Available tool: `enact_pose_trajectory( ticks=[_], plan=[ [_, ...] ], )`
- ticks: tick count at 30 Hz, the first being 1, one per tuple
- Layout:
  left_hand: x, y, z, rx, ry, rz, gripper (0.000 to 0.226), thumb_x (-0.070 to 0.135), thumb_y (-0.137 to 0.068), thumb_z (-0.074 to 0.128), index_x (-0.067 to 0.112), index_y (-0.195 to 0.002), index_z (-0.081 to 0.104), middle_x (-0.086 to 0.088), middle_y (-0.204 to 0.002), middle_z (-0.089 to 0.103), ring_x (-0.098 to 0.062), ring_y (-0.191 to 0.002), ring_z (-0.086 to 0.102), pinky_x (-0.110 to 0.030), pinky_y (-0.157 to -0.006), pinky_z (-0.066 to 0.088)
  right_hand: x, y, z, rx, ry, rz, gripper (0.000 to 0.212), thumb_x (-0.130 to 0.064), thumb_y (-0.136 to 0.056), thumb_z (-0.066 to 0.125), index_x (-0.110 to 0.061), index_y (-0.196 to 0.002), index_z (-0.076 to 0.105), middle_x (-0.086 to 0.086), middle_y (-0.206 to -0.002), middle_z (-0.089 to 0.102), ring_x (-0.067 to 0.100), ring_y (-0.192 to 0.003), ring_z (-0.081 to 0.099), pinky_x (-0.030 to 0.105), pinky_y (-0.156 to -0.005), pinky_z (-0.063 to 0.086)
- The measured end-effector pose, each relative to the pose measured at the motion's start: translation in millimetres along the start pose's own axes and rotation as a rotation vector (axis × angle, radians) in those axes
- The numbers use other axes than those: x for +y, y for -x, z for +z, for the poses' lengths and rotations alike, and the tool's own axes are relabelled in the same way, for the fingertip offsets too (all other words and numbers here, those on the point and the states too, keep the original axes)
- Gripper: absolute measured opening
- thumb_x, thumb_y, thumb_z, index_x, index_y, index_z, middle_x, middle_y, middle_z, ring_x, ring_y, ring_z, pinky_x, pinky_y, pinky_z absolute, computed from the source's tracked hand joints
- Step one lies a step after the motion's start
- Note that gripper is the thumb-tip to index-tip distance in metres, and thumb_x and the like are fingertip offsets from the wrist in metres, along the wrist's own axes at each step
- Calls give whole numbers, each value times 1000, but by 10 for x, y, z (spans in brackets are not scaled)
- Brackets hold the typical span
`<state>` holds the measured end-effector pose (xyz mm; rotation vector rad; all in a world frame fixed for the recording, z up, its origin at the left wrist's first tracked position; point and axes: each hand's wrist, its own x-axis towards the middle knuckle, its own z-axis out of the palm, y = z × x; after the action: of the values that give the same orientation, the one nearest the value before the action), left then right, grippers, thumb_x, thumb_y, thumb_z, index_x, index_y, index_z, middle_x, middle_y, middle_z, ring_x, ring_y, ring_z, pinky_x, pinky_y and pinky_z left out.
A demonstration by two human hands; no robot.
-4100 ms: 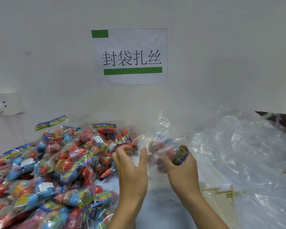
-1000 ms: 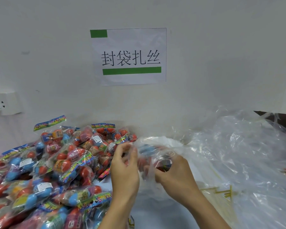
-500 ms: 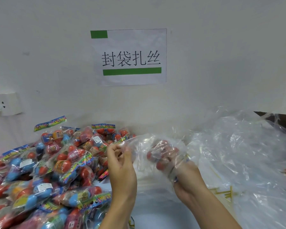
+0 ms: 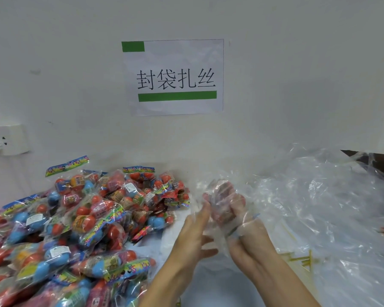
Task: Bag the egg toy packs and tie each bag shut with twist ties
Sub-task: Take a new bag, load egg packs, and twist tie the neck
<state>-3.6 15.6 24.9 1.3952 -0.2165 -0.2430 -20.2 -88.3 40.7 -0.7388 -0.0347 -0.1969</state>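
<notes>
The right hand [image 4: 242, 220] is pushed inside a clear bag [image 4: 220, 196], its fingers curled round an egg toy pack [image 4: 222, 209] that shows only as a red blur through the plastic. The film wraps over the knuckles and down to the wrist, so the hand is clamped on the pack from within the bag. How many eggs the pack holds cannot be told through the crinkled plastic.

The left hand [image 4: 195, 233] is just beside the right one, to its left, with the fingers straight and spread. The fingertips lie against the outer side of the bag; nothing is pinched between them.

Left of the left hand, and reaching from the wall down to the bottom edge of the view, lies a big pile of egg toy packs [image 4: 75, 229] in red, blue and orange, each in its own printed wrapper. The nearest of them is close to the left wrist.

To the right of the right hand is a loose heap of clear plastic bags [image 4: 330, 207]. Below and to the right of the right wrist, partly under that plastic, lie some yellow twist ties [image 4: 302, 260].

On the wall above both hands hangs a paper sign [image 4: 173, 77] with 2 green bars and black characters. Far to the left of the hands is a white wall socket [image 4: 7, 139].
</notes>
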Motion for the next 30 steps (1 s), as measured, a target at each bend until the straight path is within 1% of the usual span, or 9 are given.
enact_pose_trajectory(
  ticks=[3,6,9,12,16,19,21,24,30],
  plan=[
    [-13,20,10,-34,-17,-58,83,73,-68,64,14,-125,58,5,-90,73,-14,-81,71,-36,-78,52,13,-36,-48,-8,-45,-18,22,-15,-68,70,-8,-89,74,20,-89,73,29,-65,72,38,-51,59],
    [5,24,16,131,-70,2,88,70,-69,56,20,-141,42,7,-117,60,-16,-107,62,-38,-87,54,7,-69,-81,45,2,-96,4,-8,-81,70,-9,-82,73,18,-89,72,25,-69,69,28,-56,57],
    [10,25,-40,416,-167,313,59,57,-81,59,27,-130,43,5,-126,53,-13,-116,52,-44,-102,46,29,-141,-197,248,331,-207,11,-2,-91,68,-11,-87,74,18,-90,73,26,-68,67,34,-65,54],
    [24,44,-92,564,-441,724,30,45,-90,62,37,-115,48,16,-119,48,-3,-116,45,-20,-99,38,42,-134,-204,293,643,-299,25,-29,-84,81,-12,-100,73,13,-90,77,33,-81,72,49,-82,56],
    [-3,40,-11,282,-709,820,40,54,-85,55,45,-125,56,20,-132,49,-5,-131,37,-18,-108,28,26,-51,-172,243,881,-414,27,-37,-76,86,-21,-91,71,-7,-78,76,7,-71,72,27,-69,55],
    [-43,36,54,226,-716,869,24,42,-85,65,40,-109,71,23,-123,58,-1,-123,43,-24,-105,33,48,-61,-216,173,1010,-520,22,-10,-82,78,-25,-72,65,-13,-60,70,-3,-56,64,8,-52,43],
    [-40,30,72,253,-668,941,12,26,-84,70,27,-92,78,19,-110,66,-7,-113,53,-31,-98,41,61,-59,-224,120,1108,-564,30,-1,-88,66,-21,-66,65,-10,-50,62,-5,-53,59,7,-51,40],
    [0,57,107,203,-602,964,9,15,-85,69,18,-88,77,15,-99,71,-11,-103,63,-30,-91,49,87,-49,-244,28,1092,-656,11,-7,-87,61,-5,-85,72,-3,-75,71,2,-75,68,17,-71,51],
    [36,132,129,252,-525,897,15,13,-87,62,20,-94,74,15,-97,71,-7,-97,65,-15,-82,47,44,-79,-249,87,892,-525,7,-3,-84,78,-8,-86,73,3,-74,74,13,-68,71,25,-63,54]
  ],
)
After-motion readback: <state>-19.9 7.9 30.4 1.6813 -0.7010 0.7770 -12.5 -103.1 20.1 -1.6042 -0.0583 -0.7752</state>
